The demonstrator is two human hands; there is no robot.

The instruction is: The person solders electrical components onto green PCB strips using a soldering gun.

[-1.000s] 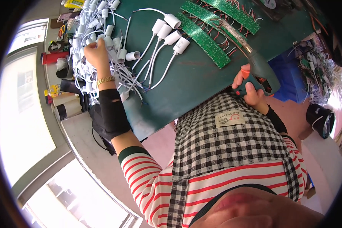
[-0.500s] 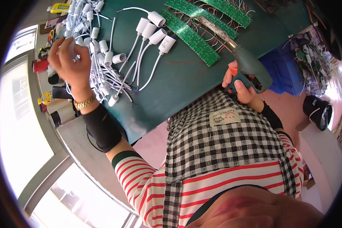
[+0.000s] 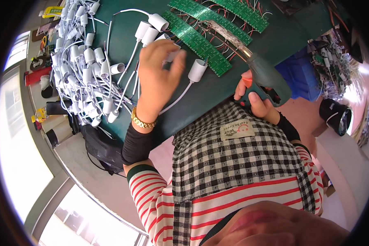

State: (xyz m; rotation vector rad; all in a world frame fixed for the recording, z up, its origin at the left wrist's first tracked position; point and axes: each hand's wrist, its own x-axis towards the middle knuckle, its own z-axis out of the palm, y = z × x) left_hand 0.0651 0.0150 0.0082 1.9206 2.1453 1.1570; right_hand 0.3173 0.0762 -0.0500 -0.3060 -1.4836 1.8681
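My left hand (image 3: 158,71) hovers over a row of white lamp sockets on cords, thumb and slightly blurred fingers apart. A socket partly shows between thumb and fingers, seemingly lying in the row behind them. Beyond the fingertips are more lamp sockets (image 3: 142,31). To the right of the thumb a separate lamp socket (image 3: 197,70) lies beside the nearest board, its cord curving toward me. Near the table edge my right hand (image 3: 256,97) grips a dark green soldering gun (image 3: 268,76) with an orange trigger. Its long wrapped barrel reaches left over green circuit boards (image 3: 199,43).
A heap of white sockets and cords (image 3: 80,74) covers the left of the green table (image 3: 184,110). Red and white wires stick out around the boards. Off the right edge stand a blue bin (image 3: 301,78) and a bundle of wired boards (image 3: 336,61). A black mesh bag (image 3: 100,147) sits lower left.
My left hand has moved right, from the heap to the socket row. A socket now lies farther right, beside the nearest board. My right hand keeps its hold on the soldering gun.
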